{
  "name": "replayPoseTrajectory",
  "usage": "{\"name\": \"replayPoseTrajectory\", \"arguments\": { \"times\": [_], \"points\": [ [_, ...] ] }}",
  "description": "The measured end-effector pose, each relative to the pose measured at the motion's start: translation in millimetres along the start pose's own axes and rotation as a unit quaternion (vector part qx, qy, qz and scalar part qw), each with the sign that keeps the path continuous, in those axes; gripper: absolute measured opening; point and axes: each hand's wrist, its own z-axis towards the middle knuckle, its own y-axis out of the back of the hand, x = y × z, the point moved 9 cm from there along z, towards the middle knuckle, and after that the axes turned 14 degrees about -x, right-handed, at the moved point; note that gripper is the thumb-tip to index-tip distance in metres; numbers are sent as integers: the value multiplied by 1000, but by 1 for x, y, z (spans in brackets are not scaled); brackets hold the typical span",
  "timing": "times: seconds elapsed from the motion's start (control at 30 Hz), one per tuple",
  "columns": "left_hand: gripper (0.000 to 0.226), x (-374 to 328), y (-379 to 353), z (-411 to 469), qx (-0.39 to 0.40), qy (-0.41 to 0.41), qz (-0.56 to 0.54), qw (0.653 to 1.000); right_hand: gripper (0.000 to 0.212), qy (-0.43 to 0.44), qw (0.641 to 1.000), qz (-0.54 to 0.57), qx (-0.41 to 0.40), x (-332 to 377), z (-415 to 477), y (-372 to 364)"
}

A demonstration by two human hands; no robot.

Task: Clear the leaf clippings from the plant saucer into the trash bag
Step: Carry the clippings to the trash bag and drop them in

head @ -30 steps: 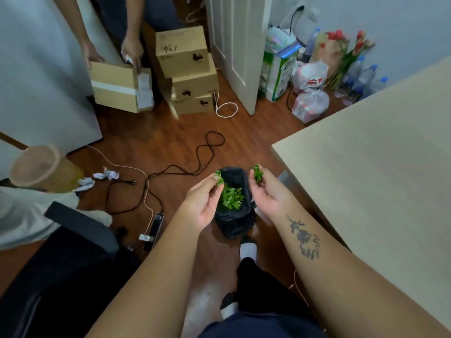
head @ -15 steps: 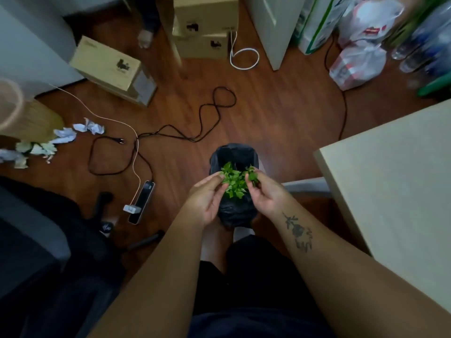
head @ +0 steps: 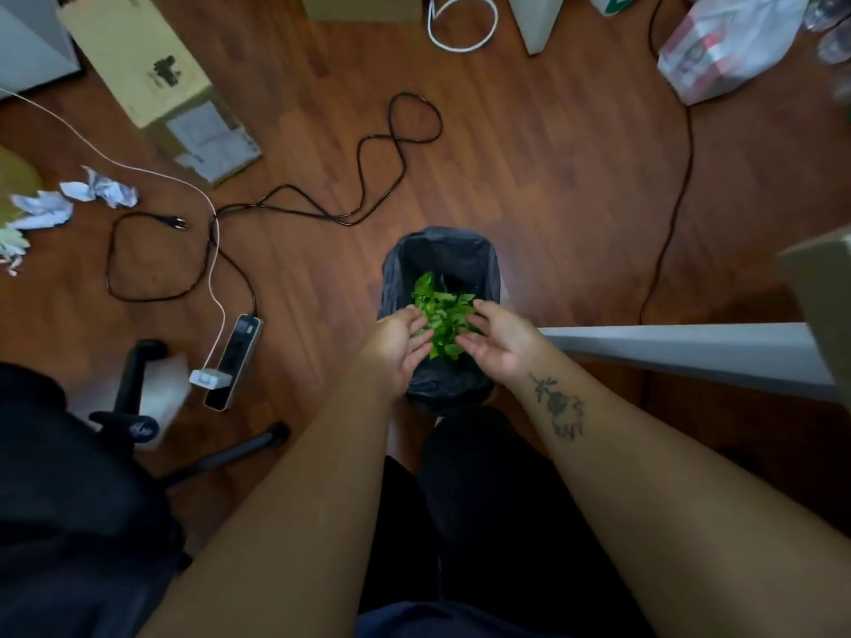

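A small black trash bag stands open on the wooden floor just past my knees. Green leaf clippings hang loose over its mouth, between my two hands. My left hand is at the bag's near left rim, fingers spread and touching the leaves. My right hand mirrors it on the near right, fingers also apart. Some leaves lie further in, towards the bag's middle. The plant saucer is out of view.
A table edge runs to the right of the bag. A power strip and black cables lie on the floor to the left, with crumpled paper, a cardboard box and a chair base. A white plastic bag sits far right.
My view has tilted down onto the bag. My hands came together over its mouth, then their fingers spread and the leaves loosened between them.
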Motion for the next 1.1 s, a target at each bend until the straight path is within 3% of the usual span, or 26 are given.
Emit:
{"name": "replayPoseTrajectory", "arguments": {
  "times": [0.17, 0.3, 0.37, 0.67, 0.83, 1.1],
  "points": [
    [42, -12, 16, -11, -41, -30, -8, 999, 44, 14, 999, -42, 5, 1, -20, 1],
    [10, -42, 38, -51, -97, -104, -31, 989, 26, 72, 996, -53, -13, 21, -66, 4],
    [3, -59, 42, -81, -90, -132, -30, 987, 8, 90, 996, -25, 0, 33, -98, -1],
    [8, -129, 39, -251, 11, -223, -8, 975, 7, 186, 977, 77, 66, 81, -277, -1],
    [10, -151, 30, -335, 67, -332, 75, 938, 9, 306, 950, 51, 44, 91, -353, 37],
    [9, -97, -6, -412, 121, -444, 226, 858, 13, 445, 890, -22, -96, 97, -409, 168]
  ]
}}
